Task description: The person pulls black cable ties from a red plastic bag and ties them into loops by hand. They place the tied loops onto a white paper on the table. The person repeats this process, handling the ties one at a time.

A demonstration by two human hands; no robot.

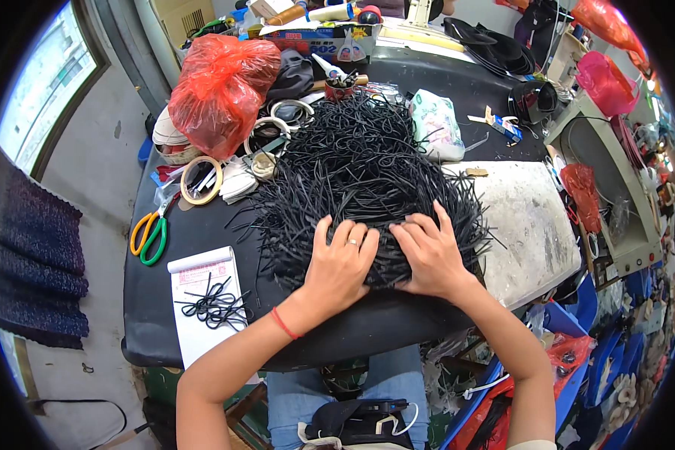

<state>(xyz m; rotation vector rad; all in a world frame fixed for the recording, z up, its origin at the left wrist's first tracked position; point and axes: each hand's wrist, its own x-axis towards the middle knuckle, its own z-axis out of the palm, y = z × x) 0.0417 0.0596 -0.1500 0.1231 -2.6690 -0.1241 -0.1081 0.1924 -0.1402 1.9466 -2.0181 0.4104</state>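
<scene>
A big heap of thin black cords (367, 172) is spread over the middle of the black table. At its near edge my left hand (337, 262) grips a bunch of cords, fingers curled over the top and thumb low in front. My right hand (435, 255) grips the same edge close beside it, its fingers bent over the strands. Where the fingertips sink among the cords they are partly hidden. On a white notepad (206, 330) left of my left hand lies a small tangle of black looped cords (216, 304).
Scissors (151, 234) with orange and green handles, a tape roll (201, 180) and a red plastic bag (221, 94) lie to the left. On the right sit a stained white board (532, 232) and a tissue pack (436, 124). A box (322, 45) stands behind the heap.
</scene>
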